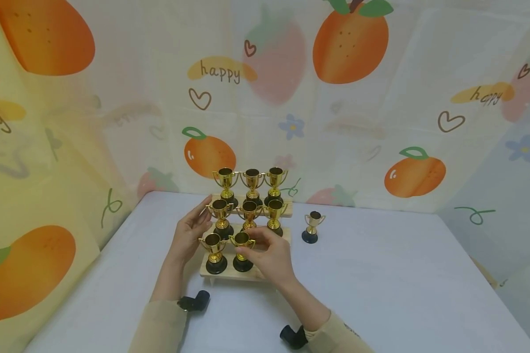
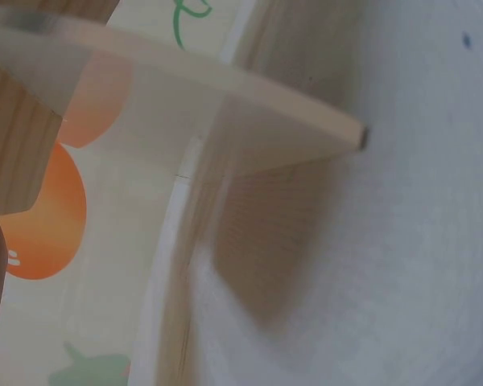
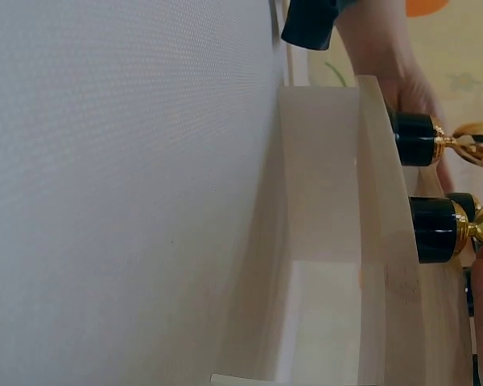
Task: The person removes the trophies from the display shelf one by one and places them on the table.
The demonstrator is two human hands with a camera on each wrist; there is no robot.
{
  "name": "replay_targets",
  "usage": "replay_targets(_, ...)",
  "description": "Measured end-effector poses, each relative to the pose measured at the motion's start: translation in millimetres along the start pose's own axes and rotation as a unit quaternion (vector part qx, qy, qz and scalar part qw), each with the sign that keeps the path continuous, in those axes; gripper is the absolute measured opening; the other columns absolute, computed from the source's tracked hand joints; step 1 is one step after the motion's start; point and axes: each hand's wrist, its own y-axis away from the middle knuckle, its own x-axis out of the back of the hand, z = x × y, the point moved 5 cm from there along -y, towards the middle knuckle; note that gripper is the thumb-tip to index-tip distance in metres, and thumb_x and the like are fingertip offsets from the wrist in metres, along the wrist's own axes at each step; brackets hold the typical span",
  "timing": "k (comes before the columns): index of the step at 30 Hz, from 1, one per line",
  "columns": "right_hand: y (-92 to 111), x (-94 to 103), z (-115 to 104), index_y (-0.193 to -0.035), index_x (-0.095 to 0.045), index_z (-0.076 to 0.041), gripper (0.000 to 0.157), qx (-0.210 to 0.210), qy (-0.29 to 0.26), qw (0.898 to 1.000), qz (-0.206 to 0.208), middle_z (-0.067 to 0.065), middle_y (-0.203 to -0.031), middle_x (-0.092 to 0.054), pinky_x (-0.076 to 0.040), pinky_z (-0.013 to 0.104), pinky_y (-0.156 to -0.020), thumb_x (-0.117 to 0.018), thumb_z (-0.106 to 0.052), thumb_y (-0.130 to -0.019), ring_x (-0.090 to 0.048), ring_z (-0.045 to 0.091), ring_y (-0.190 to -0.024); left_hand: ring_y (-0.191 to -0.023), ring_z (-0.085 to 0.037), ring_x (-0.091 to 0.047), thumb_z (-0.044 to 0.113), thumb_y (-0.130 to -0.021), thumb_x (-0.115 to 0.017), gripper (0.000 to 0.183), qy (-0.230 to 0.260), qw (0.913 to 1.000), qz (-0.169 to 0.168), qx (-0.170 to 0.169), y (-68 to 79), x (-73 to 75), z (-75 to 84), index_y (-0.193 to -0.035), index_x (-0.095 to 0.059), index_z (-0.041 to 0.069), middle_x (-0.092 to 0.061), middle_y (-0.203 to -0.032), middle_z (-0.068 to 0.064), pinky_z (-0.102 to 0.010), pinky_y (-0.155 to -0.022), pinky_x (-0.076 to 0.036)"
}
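Note:
A three-step wooden stand (image 1: 258,276) carries small gold trophy cups with black bases. My right hand (image 1: 271,252) pinches a trophy cup (image 1: 243,240) in the front row, its black base at the step's surface. Just left of it stands another trophy cup (image 1: 214,243), upright. Three cups fill the middle step and three more the back step. At the stand's left side, my left hand (image 1: 189,231) rests with its fingers extended along the steps. In the right wrist view the held cup's base (image 3: 435,230) sits against the step; the fingertips show at the edge.
One more trophy cup (image 1: 311,228) stands on the white tabletop (image 1: 380,274), right of the stand. A fruit-print curtain (image 1: 335,122) hangs behind the table and along its left side. Black wrist cameras (image 1: 196,300) are strapped to both forearms.

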Motion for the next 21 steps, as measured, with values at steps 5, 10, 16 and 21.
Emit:
replay_targets(5,0.0,-0.3,0.5,-0.107,-0.072,-0.013,0.035,-0.004,0.005,1.000,0.000,0.009,-0.105,-0.074,-0.059,0.011,-0.078,-0.086,-0.019,-0.075,-0.072,0.025,-0.094,-0.128,0.016,-0.046,-0.012,-0.093,-0.051,0.066,0.002,1.0000,0.001,0.000,0.1,-0.6,0.2,-0.153,-0.026,-0.003,-0.018,-0.166,-0.015,-0.009,-0.113,-0.037)
replay_targets(10,1.0,-0.3,0.8,-0.107,-0.072,-0.013,0.034,-0.007,-0.005,1.000,-0.002,0.009,-0.106,-0.073,-0.060,0.011,-0.078,-0.085,-0.018,-0.076,-0.072,0.024,-0.095,-0.131,0.014,-0.045,-0.012,-0.093,-0.051,0.066,0.000,1.0000,0.001,0.004,0.2,-1.0,0.3,-0.154,-0.026,-0.002,-0.017,-0.166,-0.014,-0.009,-0.113,-0.037)
replay_targets(16,2.6,1.0,-1.3,-0.107,-0.072,-0.015,0.034,-0.002,-0.008,1.000,-0.001,0.005,-0.106,-0.074,-0.062,0.016,-0.081,-0.085,-0.015,-0.075,-0.072,0.020,-0.096,-0.132,0.013,-0.044,-0.013,-0.093,-0.050,0.066,-0.005,0.9999,0.006,0.009,0.2,-0.8,0.3,-0.154,-0.027,-0.001,-0.018,-0.166,-0.013,-0.009,-0.113,-0.037)
replay_targets(21,4.4,3.7,-2.3,-0.107,-0.072,-0.015,0.035,-0.001,-0.011,1.000,0.000,0.005,-0.106,-0.073,-0.063,0.019,-0.082,-0.085,-0.014,-0.075,-0.072,0.017,-0.095,-0.133,0.012,-0.043,-0.014,-0.093,-0.049,0.066,-0.008,0.9999,0.009,0.011,0.3,-0.9,1.4,-0.154,-0.027,-0.002,-0.017,-0.166,-0.014,-0.009,-0.113,-0.038)
